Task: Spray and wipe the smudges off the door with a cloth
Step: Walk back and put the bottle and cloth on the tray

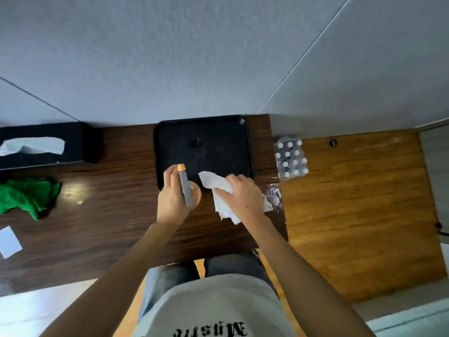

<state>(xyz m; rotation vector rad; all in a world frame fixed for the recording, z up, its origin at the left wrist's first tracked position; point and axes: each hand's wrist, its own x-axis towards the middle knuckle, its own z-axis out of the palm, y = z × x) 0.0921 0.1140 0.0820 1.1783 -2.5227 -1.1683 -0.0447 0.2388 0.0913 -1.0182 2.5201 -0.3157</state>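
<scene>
Left hand: the left hand (171, 194) gripped the spray bottle (187, 188), fingers (170, 173) curled round it.
Bottle axis: ran away from the body, orange nozzle (182, 167) at the far end over the black tray (204, 147).
Right hand: the right hand (239, 193) bunched the white cloth (220, 190) in closed fingers, just beside the bottle.
Door: no door could be told apart; only a grey wall (170, 57) rose behind the worktop (109, 215).
Next move, judged: both tools in hand, nozzle already aimed wallward; lift and turn to the surface.
</scene>
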